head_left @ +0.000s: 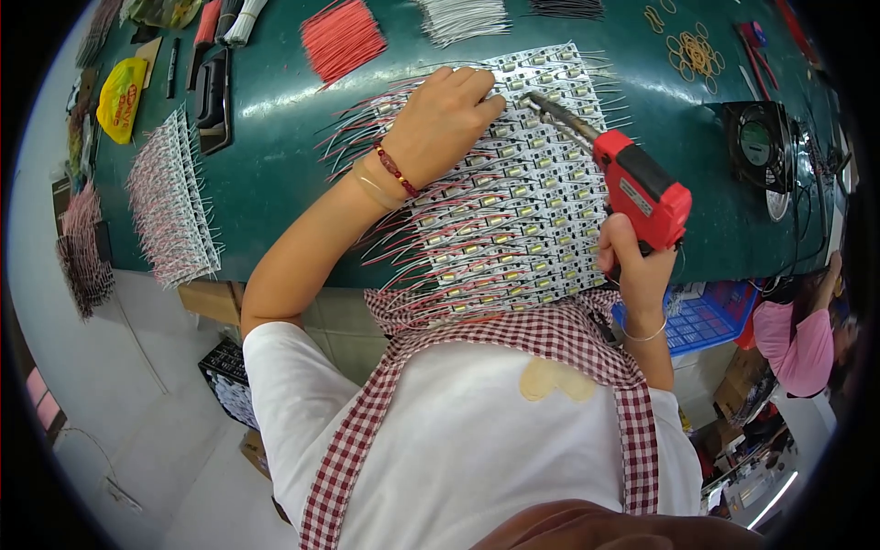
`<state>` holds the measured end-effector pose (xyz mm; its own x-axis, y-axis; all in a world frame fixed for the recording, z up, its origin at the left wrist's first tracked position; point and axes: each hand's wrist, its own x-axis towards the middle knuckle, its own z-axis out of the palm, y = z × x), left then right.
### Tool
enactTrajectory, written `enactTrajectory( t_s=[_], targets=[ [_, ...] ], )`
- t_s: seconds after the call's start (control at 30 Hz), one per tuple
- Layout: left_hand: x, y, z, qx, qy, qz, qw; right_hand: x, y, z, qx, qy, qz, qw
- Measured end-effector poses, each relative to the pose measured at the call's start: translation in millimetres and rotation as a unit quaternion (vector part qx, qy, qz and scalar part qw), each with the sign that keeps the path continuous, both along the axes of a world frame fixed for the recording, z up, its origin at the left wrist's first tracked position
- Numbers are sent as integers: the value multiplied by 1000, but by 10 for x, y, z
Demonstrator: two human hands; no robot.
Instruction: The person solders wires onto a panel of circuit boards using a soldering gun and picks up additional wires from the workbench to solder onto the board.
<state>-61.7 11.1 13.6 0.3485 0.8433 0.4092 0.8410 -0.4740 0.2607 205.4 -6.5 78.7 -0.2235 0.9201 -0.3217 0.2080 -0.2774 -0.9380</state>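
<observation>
A large panel of small white circuit boards [555, 197] lies at the front edge of the table, with red and pale wires [403, 234] sticking out along its left side. Over the panel's far part, my left hand [449, 115] is bent with its fingers closed and pointing down at the boards. What those fingers pinch is hidden under the hand. My right hand [642, 261] grips a red and black soldering gun [646, 188] by its handle, at the panel's right edge. The gun's metal tip [534, 99] reaches down to the far rows, just right of my left fingers.
Bundles of red wires [342, 38], white wires [463, 18] and black wires [566, 7] lie along the far side. Wired board panels [174, 202] rest at left, near a yellow bag [119, 101]. Rubber bands [697, 55] and a black fan [759, 147] are at right.
</observation>
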Motion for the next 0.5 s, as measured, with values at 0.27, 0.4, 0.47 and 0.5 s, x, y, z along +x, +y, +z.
enactTrajectory(
  t_s=[0.27,0.4,0.47,0.5],
  targets=[
    [10,5,26,17,28,-6,999,114,-2,76,48,35,12,998],
    [48,-9,150,37,85,0,996,153,-39,60,57,41,21,997],
    [63,-22,243,56,78,3,995,160,-79,59,44,42,13,998],
    [71,-30,272,75,72,7,995,179,-96,55,43,42,11,998]
  ],
)
